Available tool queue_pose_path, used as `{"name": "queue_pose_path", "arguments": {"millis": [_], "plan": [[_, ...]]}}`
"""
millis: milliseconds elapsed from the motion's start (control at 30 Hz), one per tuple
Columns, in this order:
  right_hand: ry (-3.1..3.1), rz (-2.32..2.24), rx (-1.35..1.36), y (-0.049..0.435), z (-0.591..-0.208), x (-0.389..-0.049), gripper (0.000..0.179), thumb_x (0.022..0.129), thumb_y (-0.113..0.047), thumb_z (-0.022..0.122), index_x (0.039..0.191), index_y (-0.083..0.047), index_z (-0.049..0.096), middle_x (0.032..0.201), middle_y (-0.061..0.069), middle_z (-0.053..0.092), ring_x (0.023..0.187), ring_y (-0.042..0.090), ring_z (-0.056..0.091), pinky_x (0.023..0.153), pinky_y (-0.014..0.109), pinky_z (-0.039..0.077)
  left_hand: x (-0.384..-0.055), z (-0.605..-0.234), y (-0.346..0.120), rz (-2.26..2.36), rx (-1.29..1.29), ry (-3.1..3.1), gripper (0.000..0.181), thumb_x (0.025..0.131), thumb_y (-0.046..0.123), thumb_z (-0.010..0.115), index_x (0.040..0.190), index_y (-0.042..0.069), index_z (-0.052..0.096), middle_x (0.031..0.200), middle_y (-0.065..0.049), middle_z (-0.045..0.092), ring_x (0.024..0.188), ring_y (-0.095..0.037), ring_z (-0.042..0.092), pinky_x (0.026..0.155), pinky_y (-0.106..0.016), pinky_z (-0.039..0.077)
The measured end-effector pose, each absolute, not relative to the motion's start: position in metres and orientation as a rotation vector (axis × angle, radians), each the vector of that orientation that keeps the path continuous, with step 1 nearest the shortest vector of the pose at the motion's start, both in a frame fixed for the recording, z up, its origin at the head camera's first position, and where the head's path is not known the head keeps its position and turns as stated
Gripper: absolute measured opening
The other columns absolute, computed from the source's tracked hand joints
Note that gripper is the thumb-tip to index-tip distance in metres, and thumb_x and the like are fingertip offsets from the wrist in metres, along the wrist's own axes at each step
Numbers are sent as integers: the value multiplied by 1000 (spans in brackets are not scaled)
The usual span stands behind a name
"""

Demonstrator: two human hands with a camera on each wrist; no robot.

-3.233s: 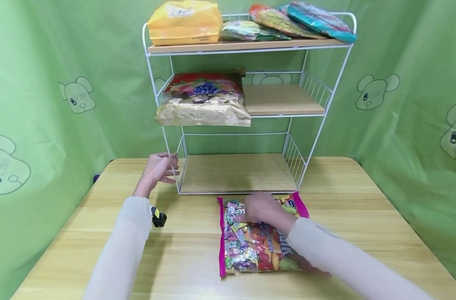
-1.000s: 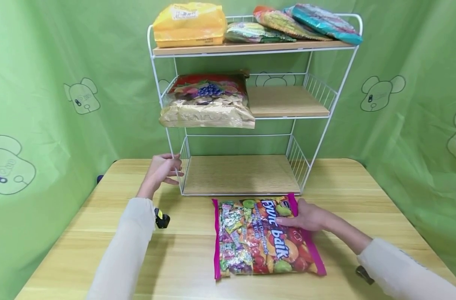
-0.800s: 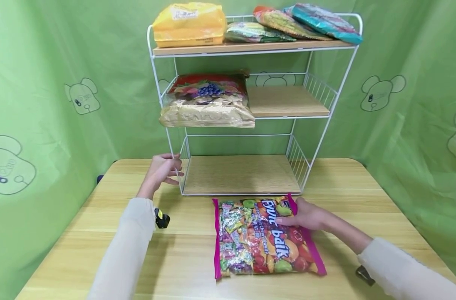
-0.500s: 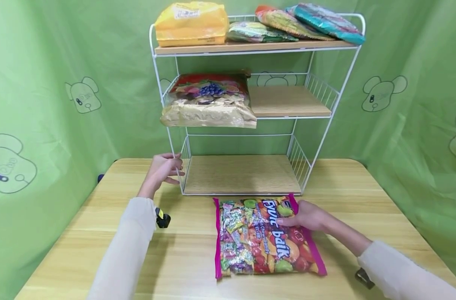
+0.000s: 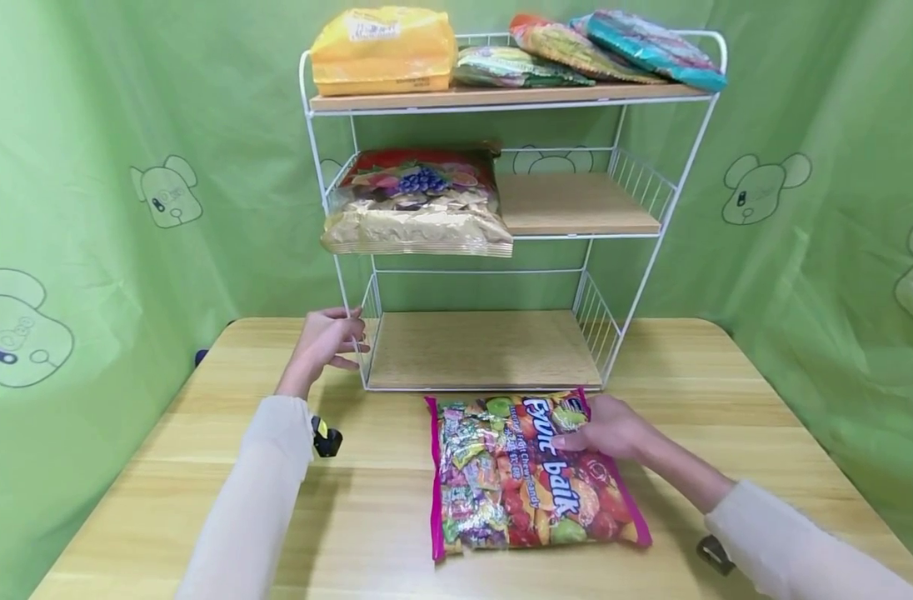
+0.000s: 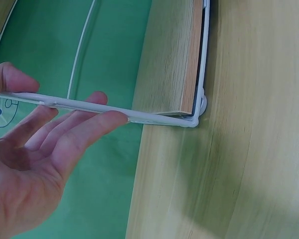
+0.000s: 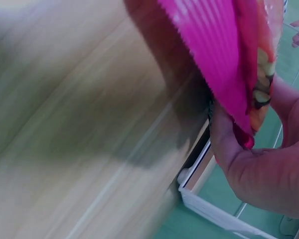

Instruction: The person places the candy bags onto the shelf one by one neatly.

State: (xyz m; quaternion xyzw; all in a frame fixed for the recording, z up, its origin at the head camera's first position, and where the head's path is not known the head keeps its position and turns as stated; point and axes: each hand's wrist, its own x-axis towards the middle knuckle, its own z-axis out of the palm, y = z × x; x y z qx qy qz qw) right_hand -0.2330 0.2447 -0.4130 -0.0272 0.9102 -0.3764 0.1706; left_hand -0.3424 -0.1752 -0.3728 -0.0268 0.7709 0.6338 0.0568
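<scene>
My left hand (image 5: 327, 340) holds the front left post of the white wire shelf rack (image 5: 456, 389) near its bottom tier. In the left wrist view, the thumb lies on one side of the post (image 6: 84, 105) and the fingers (image 6: 74, 139) on the other. My right hand (image 5: 612, 429) grips the right edge of a candy bag (image 5: 516, 492) with magenta end seams, which lies before the rack. Its thumb is on the bag's printed face, and in the right wrist view fingers (image 7: 224, 132) reach under the pink seam (image 7: 209, 55).
A red and gold bag (image 5: 419, 204) overhangs the middle tier's front edge at left. On the top tier sit a yellow bag (image 5: 385, 54) and several flatter bags (image 5: 651, 50). Green curtains (image 5: 74, 208) enclose the wooden table (image 5: 381, 500).
Since the earliest frame, my right hand has moved from the middle of the candy bag to its right edge and gripped it there. My left hand stays on the rack's post.
</scene>
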Motion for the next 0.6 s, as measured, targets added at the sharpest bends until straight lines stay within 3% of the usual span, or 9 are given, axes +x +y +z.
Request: {"name": "queue_pose_path", "arguments": {"millis": [267,500,600], "plan": [[2701,-1009,-107,231,-409,-235,68,76,-19,86,132,4,56,106,15,71,95,29,69,94,55,59,-344,-375,-179,1919,-83,2345,57,86,8,61,142,4,57,121,-20,65,106,-42,71,79,-52,64],[2759,-891,-229,227,-397,-241,75,77,-11,83,141,9,50,124,30,64,106,42,65,98,60,55,-345,-375,-177,1934,-83,2343,57,84,8,61,141,4,58,121,-20,67,107,-43,70,78,-52,64],[2773,-854,-241,224,-390,-245,77,76,-6,81,144,8,47,131,33,60,105,42,66,92,55,60,-344,-375,-176,1930,-84,2341,57,84,7,61,141,4,58,120,-20,68,106,-42,71,78,-52,64]]}}
